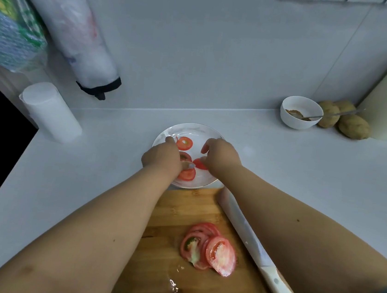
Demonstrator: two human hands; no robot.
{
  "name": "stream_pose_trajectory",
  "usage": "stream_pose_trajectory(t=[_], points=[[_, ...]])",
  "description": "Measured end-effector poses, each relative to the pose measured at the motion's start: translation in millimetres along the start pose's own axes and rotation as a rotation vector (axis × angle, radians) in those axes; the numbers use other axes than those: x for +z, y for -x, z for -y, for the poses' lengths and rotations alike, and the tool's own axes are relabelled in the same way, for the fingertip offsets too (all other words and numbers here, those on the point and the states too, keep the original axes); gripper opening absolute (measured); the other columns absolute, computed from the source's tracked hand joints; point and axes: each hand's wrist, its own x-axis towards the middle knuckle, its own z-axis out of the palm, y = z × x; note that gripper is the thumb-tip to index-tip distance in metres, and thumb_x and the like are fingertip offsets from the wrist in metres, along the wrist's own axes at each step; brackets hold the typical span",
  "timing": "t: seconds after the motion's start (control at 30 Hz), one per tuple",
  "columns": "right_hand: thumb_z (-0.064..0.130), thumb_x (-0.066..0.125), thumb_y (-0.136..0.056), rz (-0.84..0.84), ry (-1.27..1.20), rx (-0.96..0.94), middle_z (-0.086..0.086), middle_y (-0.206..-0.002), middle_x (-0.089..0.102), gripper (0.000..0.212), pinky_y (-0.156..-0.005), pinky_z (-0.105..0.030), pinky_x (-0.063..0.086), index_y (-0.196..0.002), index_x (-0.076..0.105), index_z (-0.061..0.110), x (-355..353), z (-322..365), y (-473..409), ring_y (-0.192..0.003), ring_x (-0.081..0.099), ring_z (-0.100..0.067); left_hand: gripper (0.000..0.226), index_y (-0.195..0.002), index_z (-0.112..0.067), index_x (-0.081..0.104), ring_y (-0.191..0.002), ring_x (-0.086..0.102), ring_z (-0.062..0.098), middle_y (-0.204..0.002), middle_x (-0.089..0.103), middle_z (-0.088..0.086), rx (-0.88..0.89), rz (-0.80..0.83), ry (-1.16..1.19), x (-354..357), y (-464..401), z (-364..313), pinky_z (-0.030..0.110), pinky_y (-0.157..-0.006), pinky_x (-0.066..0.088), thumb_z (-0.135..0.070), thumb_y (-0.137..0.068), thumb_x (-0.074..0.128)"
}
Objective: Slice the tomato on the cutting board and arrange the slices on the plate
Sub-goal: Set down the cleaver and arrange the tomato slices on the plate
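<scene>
I saw both bare forearms reaching up the frame from the bottom edge, meeting over the round white plate with a thin gold rim (191, 128) just above centre. The left hand (161, 156) lay palm-down on the plate's left side, fingers curled loosely, forefinger stretched toward the upper slice; whether it pinched anything I could not tell. The right hand (220, 155) hovered over the plate's right side, fingers bent downward, its fingertips (204, 160) touching a red tomato slice (200, 164), though the grip itself was hidden.

On the plate I counted four red tomato slices, two partly covered by the hands. On the wooden cutting board (171, 288) in the lower centre, a fanned pile of cut tomato slices (208, 249) lay overlapping; I made out about four, the exact count unclear. One white-handled knife (268, 265) rested along the board's right edge. At upper right stood one white bowl holding a spoon (301, 112), with three brown potatoes (352, 126) just beside it.
</scene>
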Motion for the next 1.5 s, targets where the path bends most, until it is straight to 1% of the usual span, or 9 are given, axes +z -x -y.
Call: stream_pose_trajectory(t=[0.13, 0.33, 0.47, 0.57, 0.8, 1.0, 1.13, 1.3, 1.5], points=[[0.027, 0.072, -0.082, 0.019, -0.070, -0.083, -0.002, -0.095, 0.066, 0.024, -0.066, -0.022, 0.041, -0.102, 0.068, 0.015, -13.6, -2.1, 14.5, -0.086, 0.057, -0.018, 0.064, -0.127, -0.016, 0.046, -0.104, 0.057, 0.029, -0.119, 0.060, 0.007, 0.120, -0.140, -0.054, -6.8, 15.2, 6.6, 0.036, -0.076, 0.049, -0.058, -0.081, 0.058], [0.025, 0.076, -0.078, 0.265, -0.042, -0.217, 0.014, -0.073, 0.054, 0.017, -0.059, -0.016, 0.037, -0.091, 0.069, 0.018, -38.6, -11.7, 61.4, -0.067, 0.050, -0.004, 0.008, -0.090, -0.022, 0.064, -0.077, 0.057, 0.017, -0.086, 0.058, -0.003, 0.339, -0.133, 0.339, -12.3, 67.8, 9.8, 0.026, -0.062, 0.043, -0.029, -0.085, 0.063], [0.024, 0.081, -0.070, 0.448, 0.043, -0.204, 0.007, -0.090, 0.064, 0.031, -0.073, -0.025, 0.048, -0.098, 0.067, 0.021, -44.6, -22.9, 94.3, -0.083, 0.060, -0.012, 0.026, -0.096, -0.026, 0.062, -0.079, 0.058, 0.009, -0.087, 0.060, -0.008, 0.309, 0.245, 0.495, -7.9, 99.4, 16.4, 0.025, -0.068, 0.047, -0.030, -0.074, 0.076], [0.027, 0.083, -0.068, 0.498, 0.129, -0.198, 0.007, -0.099, 0.065, 0.042, -0.074, -0.026, 0.049, -0.104, 0.063, 0.023, -41.0, -31.6, 121.5, -0.088, 0.059, -0.012, 0.044, -0.099, -0.027, 0.059, -0.083, 0.060, 0.008, -0.091, 0.061, -0.010, 0.278, 0.464, 0.413, 0.5, 117.7, 21.9, 0.028, -0.075, 0.051, -0.032, -0.063, 0.084], [0.024, 0.078, -0.074, 0.358, 0.311, -0.229, -0.004, -0.100, 0.067, 0.044, -0.065, -0.028, 0.045, -0.110, 0.054, 0.014, -13.8, -35.6, 159.0, -0.091, 0.063, -0.022, 0.060, -0.109, -0.023, 0.049, -0.087, 0.058, 0.014, -0.096, 0.059, -0.006, 0.227, 0.436, 0.252, 12.9, 143.1, 21.5, 0.033, -0.078, 0.051, -0.032, -0.062, 0.084], [0.025, 0.070, -0.081, 0.326, 0.284, -0.215, -0.002, -0.097, 0.067, 0.018, -0.070, -0.029, 0.050, -0.087, 0.054, 0.020, -6.8, -41.2, 170.2, -0.088, 0.063, -0.020, 0.031, -0.089, -0.027, 0.055, -0.078, 0.057, 0.011, -0.085, 0.058, -0.008, 0.214, 0.392, 0.387, 16.2, 159.3, 23.9, 0.025, -0.065, 0.046, -0.021, -0.071, 0.079], [0.020, 0.069, -0.079, 0.317, 0.172, -0.222, -0.002, -0.090, 0.064, 0.019, -0.060, -0.023, 0.041, -0.075, 0.051, 0.022, -9.0, -42.6, 173.9, -0.081, 0.060, -0.018, 0.019, -0.077, -0.030, 0.061, -0.072, 0.056, 0.006, -0.080, 0.061, -0.010, 0.267, 0.410, 0.502, 16.2, 164.8, 30.5, 0.020, -0.063, 0.045, -0.021, -0.075, 0.077], [0.015, 0.074, -0.075, 0.364, -0.185, -0.157, 0.010, -0.069, 0.056, 0.023, -0.054, -0.012, 0.038, -0.068, 0.056, 0.027, -29.5, -42.8, 173.3, -0.060, 0.049, -0.002, 0.013, -0.078, -0.028, 0.067, -0.078, 0.065, 0.013, -0.083, 0.070, -0.003, 0.258, 0.414, 0.689, 7.6, 163.1, 43.2, 0.031, -0.072, 0.056, -0.021, -0.075, 0.077], [0.006, 0.076, -0.078, 0.215, -0.788, 0.101, -0.002, -0.060, 0.059, 0.012, -0.045, -0.016, 0.041, -0.078, 0.064, 0.005, -49.2, -34.9, 141.8, -0.046, 0.051, -0.005, 0.010, -0.084, -0.019, 0.068, -0.065, 0.068, 0.017, -0.078, 0.073, 0.001, 0.082, 0.144, 0.905, -22.1, 131.5, 42.9, 0.027, -0.063, 0.054, -0.013, -0.078, 0.074]])
